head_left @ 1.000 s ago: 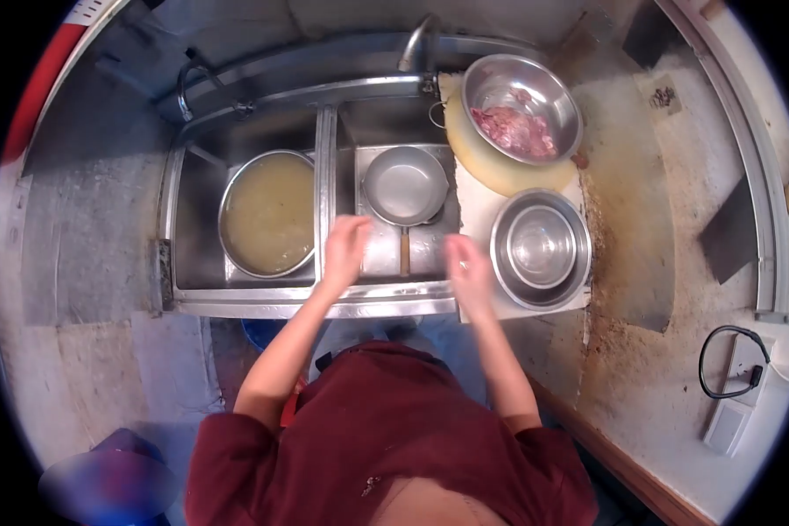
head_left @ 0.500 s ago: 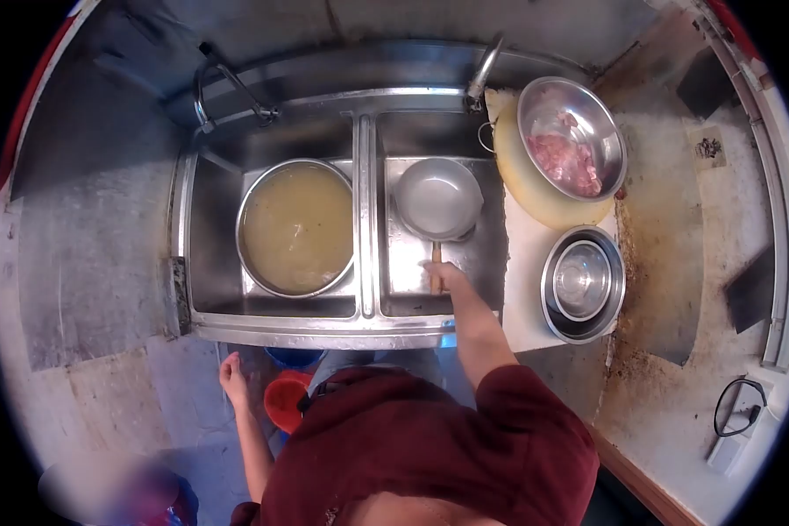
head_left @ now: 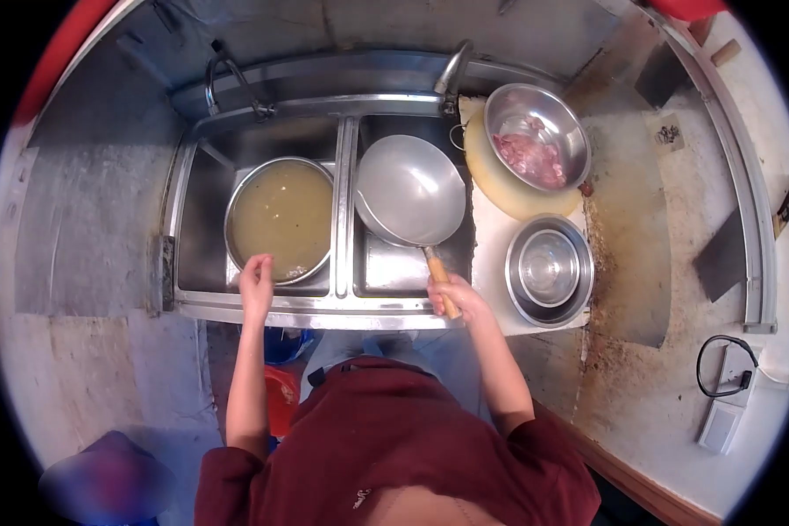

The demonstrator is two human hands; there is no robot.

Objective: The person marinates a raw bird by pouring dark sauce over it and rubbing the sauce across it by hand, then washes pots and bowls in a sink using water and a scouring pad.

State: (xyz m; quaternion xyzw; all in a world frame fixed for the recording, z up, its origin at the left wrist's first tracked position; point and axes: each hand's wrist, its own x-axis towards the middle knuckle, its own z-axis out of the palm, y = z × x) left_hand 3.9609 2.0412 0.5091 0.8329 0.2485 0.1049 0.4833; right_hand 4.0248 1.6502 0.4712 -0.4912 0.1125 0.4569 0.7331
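Note:
My right hand is closed around the wooden handle of a silver metal pan. The pan is raised over the right sink basin, its round inside facing me. At the left basin, my left hand is at the near rim of a wide metal pot; its fingers are curled together and nothing shows in them. Whether it touches the rim is unclear. Cloudy yellowish liquid fills much of the pot.
Right of the sink, a metal bowl with raw meat stands on a round yellowish board. Nested metal bowls are nearer me. Two faucets rise behind the basins. A red container is below the sink's front edge.
My right hand has lifted the pan from the right basin toward me, its handle now tilted. My left hand has come up from below the sink's edge to the pot's near rim.

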